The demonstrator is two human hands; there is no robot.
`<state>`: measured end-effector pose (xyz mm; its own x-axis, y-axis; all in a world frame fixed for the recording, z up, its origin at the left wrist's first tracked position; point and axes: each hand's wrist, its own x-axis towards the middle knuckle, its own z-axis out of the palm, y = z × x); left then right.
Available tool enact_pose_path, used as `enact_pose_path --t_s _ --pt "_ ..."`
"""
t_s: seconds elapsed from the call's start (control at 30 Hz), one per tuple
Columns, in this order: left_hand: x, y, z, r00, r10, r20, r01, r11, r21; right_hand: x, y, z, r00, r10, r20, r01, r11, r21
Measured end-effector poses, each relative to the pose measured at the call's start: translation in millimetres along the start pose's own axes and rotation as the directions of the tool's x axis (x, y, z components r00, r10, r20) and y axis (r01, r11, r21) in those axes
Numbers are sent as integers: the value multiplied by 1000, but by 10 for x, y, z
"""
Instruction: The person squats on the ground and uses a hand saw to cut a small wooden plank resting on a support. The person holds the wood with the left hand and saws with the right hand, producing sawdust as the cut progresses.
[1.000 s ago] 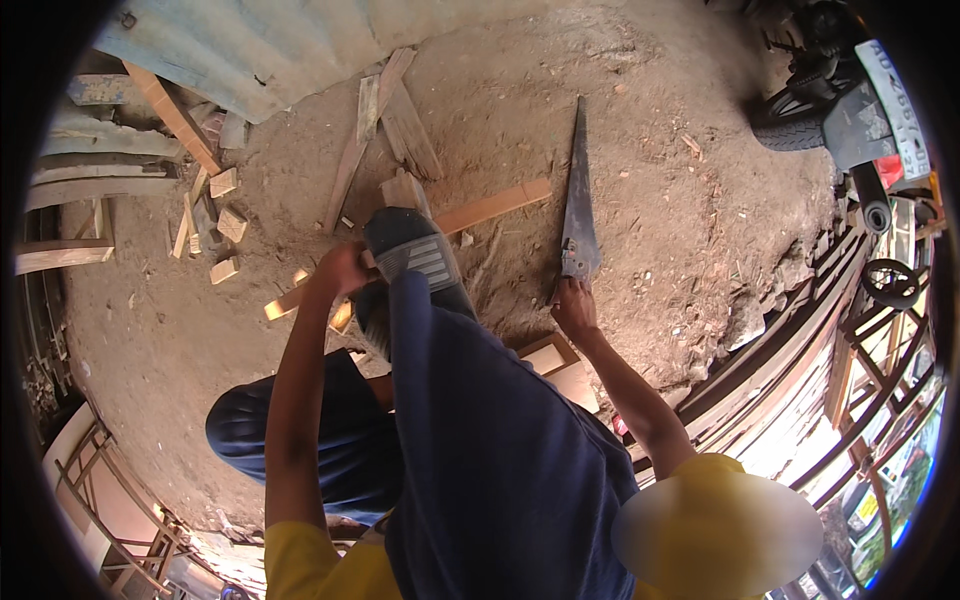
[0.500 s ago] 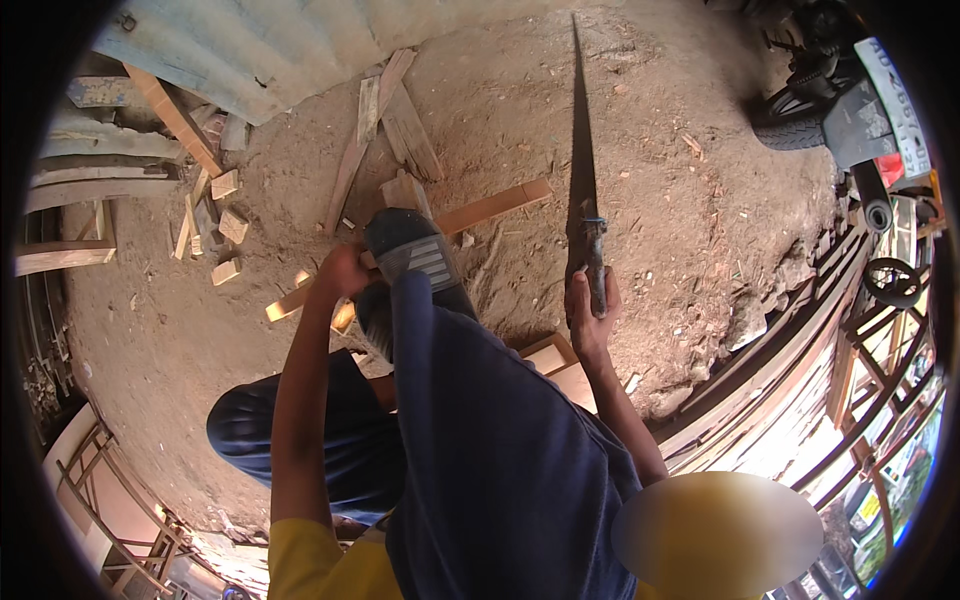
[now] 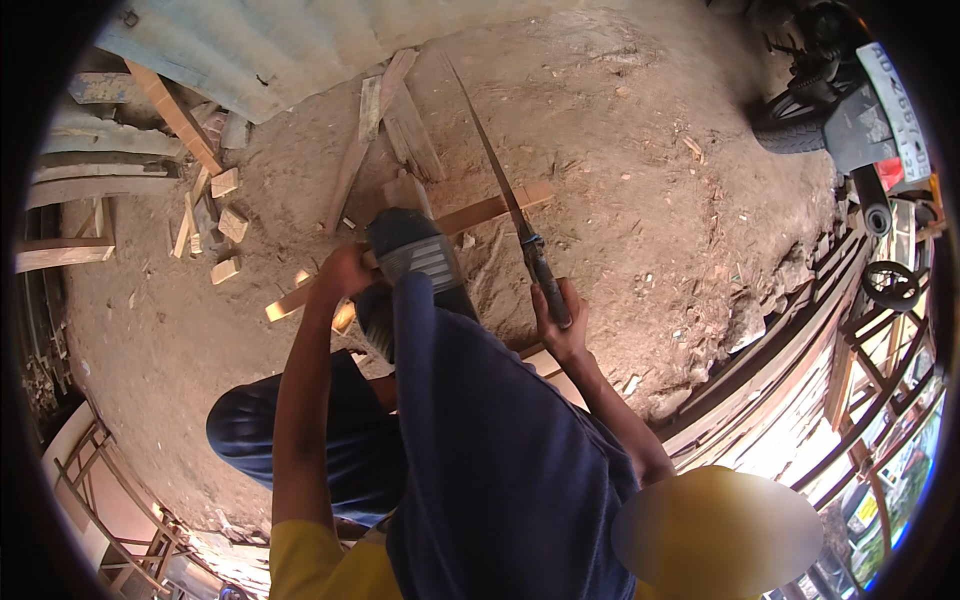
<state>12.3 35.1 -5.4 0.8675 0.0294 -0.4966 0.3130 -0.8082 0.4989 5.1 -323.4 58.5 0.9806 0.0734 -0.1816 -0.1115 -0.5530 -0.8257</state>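
Note:
My right hand [image 3: 560, 315] is closed round the dark handle of a handsaw [image 3: 500, 175], its long blade tilted up and to the left, crossing over the reddish wooden batten [image 3: 466, 215]. My left hand [image 3: 345, 268] grips that batten beside my foot, in a dark shoe [image 3: 410, 245] with grey stripes, which presses on it. A weathered wood piece [image 3: 410, 190] lies under the batten and foot, partly hidden. Short pale offcuts [image 3: 285, 308] show just below the batten's left end, and dark trousers cover my bent legs.
Wood blocks [image 3: 233, 226] and loose boards [image 3: 410, 130] lie on the dirt ground [image 3: 650, 200]. A corrugated metal sheet [image 3: 250, 55] is at the top left, a motorbike [image 3: 840, 105] at the top right. Stacked timber [image 3: 770, 380] and metal frames line the right side.
My right hand has lifted the saw from its flat position, turned it on edge and swung the blade leftward over the batten. My left hand and foot have stayed in place.

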Motion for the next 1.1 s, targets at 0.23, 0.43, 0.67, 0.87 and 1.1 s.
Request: enact_pose_path --t_s 0.23,0.43,0.67,0.87,1.1 --pt "-9 99 -64 999 -6 39 6 1000 18 -2 -22 -20 1000 -13 1 13 1000 19" --pt "-22 59 -145 994 -41 103 31 995 96 39 -132 -65 1000 -11 16 10 995 101" --pt "462 1124 -827 975 216 -57 -220 881 -419 -24 -75 12 999 -9 -36 12 997 80" --pt "1214 1539 -68 945 192 266 -129 963 -237 -42 -209 -16 1000 9 -15 -8 997 81" --pt "1251 1314 289 892 106 440 138 863 -486 -46 -220 29 999 30 -11 -29 995 91"
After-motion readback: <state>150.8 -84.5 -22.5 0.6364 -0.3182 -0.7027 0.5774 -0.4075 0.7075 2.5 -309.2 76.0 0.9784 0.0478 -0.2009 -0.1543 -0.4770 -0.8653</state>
